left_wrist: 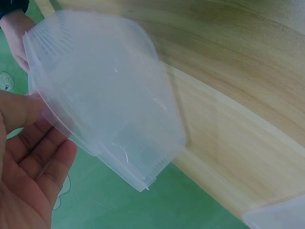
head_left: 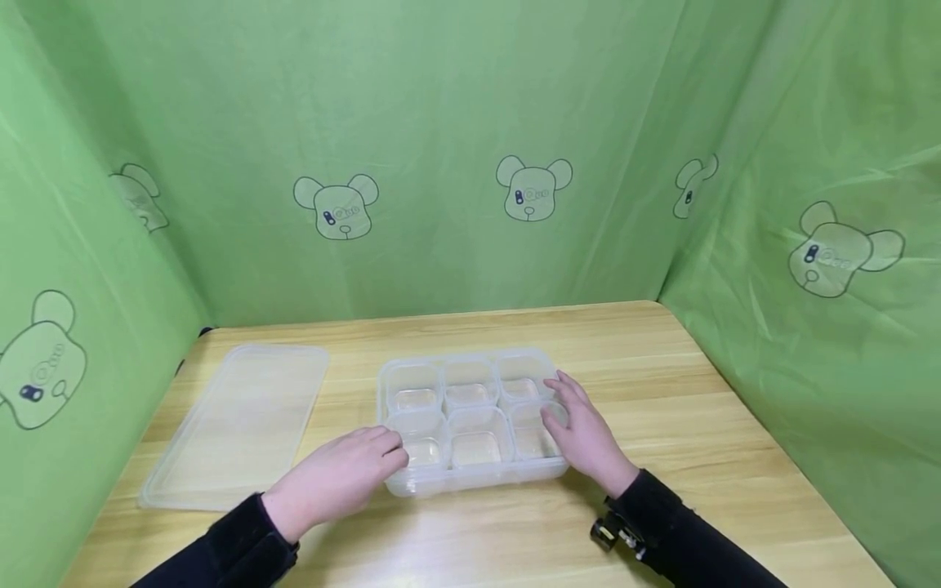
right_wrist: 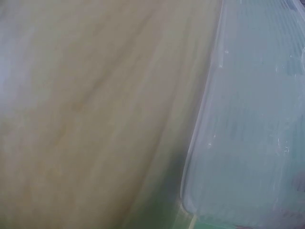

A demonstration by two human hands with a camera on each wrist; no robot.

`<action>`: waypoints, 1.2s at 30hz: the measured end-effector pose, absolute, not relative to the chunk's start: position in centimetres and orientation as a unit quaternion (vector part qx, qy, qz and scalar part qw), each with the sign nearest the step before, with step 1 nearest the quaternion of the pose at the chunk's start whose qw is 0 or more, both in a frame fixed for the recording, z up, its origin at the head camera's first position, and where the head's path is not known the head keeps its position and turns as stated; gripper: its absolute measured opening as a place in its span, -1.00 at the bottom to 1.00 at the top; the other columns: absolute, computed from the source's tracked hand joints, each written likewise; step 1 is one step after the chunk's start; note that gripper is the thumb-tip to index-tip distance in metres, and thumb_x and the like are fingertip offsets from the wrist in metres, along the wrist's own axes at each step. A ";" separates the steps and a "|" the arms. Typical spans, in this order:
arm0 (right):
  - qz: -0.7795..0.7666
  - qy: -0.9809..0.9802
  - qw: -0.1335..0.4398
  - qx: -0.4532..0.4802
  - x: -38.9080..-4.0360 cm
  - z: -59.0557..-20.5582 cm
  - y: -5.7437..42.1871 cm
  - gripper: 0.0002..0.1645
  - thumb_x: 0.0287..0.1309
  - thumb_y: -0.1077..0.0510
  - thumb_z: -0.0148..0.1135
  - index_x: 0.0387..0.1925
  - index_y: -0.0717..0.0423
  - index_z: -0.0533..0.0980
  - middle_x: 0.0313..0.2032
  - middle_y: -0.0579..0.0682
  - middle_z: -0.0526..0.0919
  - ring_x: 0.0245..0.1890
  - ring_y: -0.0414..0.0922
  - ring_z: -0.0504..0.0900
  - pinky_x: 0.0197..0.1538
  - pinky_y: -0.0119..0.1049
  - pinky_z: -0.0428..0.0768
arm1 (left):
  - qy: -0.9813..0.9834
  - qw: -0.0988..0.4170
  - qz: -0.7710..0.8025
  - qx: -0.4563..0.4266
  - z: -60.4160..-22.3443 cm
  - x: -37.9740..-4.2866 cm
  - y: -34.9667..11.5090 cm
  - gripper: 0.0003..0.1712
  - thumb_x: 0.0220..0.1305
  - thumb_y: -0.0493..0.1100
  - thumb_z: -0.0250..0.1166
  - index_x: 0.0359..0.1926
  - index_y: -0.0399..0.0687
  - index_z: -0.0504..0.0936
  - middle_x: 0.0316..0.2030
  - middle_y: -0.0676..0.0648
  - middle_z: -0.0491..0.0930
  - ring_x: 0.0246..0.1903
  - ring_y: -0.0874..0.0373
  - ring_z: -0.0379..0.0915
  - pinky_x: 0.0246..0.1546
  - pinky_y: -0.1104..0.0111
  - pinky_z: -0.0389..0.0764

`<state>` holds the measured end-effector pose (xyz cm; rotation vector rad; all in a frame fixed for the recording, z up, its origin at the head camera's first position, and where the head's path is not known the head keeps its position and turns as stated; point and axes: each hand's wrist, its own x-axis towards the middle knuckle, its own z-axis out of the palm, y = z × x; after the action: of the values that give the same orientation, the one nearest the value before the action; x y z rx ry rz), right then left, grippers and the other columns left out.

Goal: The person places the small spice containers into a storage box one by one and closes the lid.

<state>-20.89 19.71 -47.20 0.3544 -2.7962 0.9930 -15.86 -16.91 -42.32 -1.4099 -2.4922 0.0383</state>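
Observation:
A clear plastic storage box (head_left: 481,476) lies in the middle of the table, with several square inner bins (head_left: 476,447) in two rows. At its left front corner my left hand (head_left: 341,478) pinches the rim; the left wrist view has the thumb at the edge of the translucent wall (left_wrist: 109,86) and the other fingers curled below. On the right end my right hand (head_left: 591,433) rests with fingers and thumb spread over the rim of the right-hand bins. The right wrist view catches the box's side (right_wrist: 248,124), but the right fingers are not clearly visible there.
A flat translucent lid (head_left: 238,420) lies on the left of the wooden table (head_left: 662,384), apart from the box. Green cloth (head_left: 441,98) with bear-head prints hangs behind and along both sides. A small dark device (head_left: 617,531) is strapped under the right wrist.

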 end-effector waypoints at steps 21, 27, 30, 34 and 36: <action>0.331 -0.934 0.069 0.115 -21.0 -46.7 19.8 -0.40 0.40 0.16 0.13 0.37 0.31 0.29 0.48 0.32 0.07 0.31 0.33 0.35 0.30 0.25 0.32 | -0.874 0.127 -0.014 -0.469 -42.3 -15.9 -16.8 -0.57 -0.13 -0.50 0.30 -0.18 -0.07 0.61 -0.25 0.03 0.54 -0.23 0.16 0.49 -0.05 0.29 0.60; 0.329 -0.935 0.068 0.112 -20.9 -47.0 19.8 -0.40 0.41 0.14 0.13 0.38 0.29 0.30 0.49 0.30 0.07 0.33 0.33 0.33 0.31 0.25 0.31 | -0.879 0.133 -0.023 -0.457 -42.6 -15.9 -17.1 -0.62 -0.06 -0.45 0.36 -0.16 -0.07 0.63 -0.24 0.03 0.55 -0.20 0.15 0.51 -0.03 0.26 0.61; 0.330 -0.935 0.066 0.109 -20.8 -47.1 19.7 -0.40 0.41 0.13 0.12 0.38 0.28 0.30 0.49 0.30 0.07 0.33 0.32 0.33 0.31 0.24 0.31 | -0.884 0.140 -0.027 -0.446 -42.7 -16.0 -17.3 -0.74 0.08 -0.36 0.37 -0.18 -0.04 0.63 -0.25 0.05 0.54 -0.19 0.16 0.51 -0.01 0.25 0.60; 0.331 -0.935 0.067 0.111 -20.8 -47.1 19.7 -0.40 0.40 0.15 0.13 0.37 0.30 0.30 0.48 0.32 0.08 0.32 0.33 0.33 0.31 0.25 0.31 | -0.891 0.147 -0.039 -0.429 -42.7 -16.1 -17.8 -0.87 0.24 -0.22 0.35 -0.19 0.01 0.62 -0.25 0.08 0.54 -0.19 0.17 0.51 -0.01 0.23 0.60; 0.331 -0.935 0.067 0.112 -20.9 -47.1 19.7 -0.40 0.40 0.15 0.14 0.37 0.30 0.30 0.48 0.32 0.08 0.32 0.33 0.34 0.30 0.25 0.31 | -0.894 0.151 -0.049 -0.419 -42.6 -16.3 -18.1 -0.87 0.25 -0.19 0.35 -0.17 0.00 0.63 -0.25 0.07 0.56 -0.21 0.16 0.52 -0.04 0.22 0.61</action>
<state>-20.87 19.72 -47.09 0.3387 -2.8164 0.9963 -16.28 -18.11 -42.57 -1.2028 -2.5678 -0.1410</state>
